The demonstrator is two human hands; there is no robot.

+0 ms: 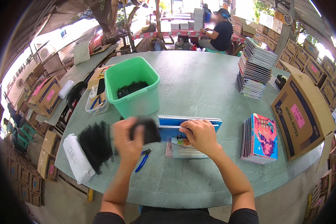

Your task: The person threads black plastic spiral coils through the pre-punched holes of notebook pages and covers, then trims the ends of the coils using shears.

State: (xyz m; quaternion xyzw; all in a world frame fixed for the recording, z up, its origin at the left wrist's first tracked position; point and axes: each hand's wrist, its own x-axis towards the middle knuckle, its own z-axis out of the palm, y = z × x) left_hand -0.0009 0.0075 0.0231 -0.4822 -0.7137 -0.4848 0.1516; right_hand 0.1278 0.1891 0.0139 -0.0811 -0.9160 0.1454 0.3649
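Observation:
My left hand (pixel 126 138), smeared by motion, is closed around a dark block-like object (pixel 148 130) whose kind I cannot make out. It hangs just left of a blue-covered notebook (pixel 168 134). With bent fingers, my right hand (pixel 201 135) grips that notebook at its white upper edge. Beneath it lies a small stack of notebooks (pixel 190 151), partly hidden by my right hand. Blue-handled cutting pliers (pixel 142 161) lie on the table near my left wrist. Left of my left forearm spreads a row of black spiral coils (pixel 95 147).
A green bin (pixel 138 106) holding black coils stands behind my left hand. Left are a clear tub (pixel 98 109) of tools and a white wrapped roll (pixel 78 158). Right are notebook stacks (pixel 264 138) (pixel 255 67) and a cardboard box (pixel 300 112). A person (pixel 221 33) sits beyond.

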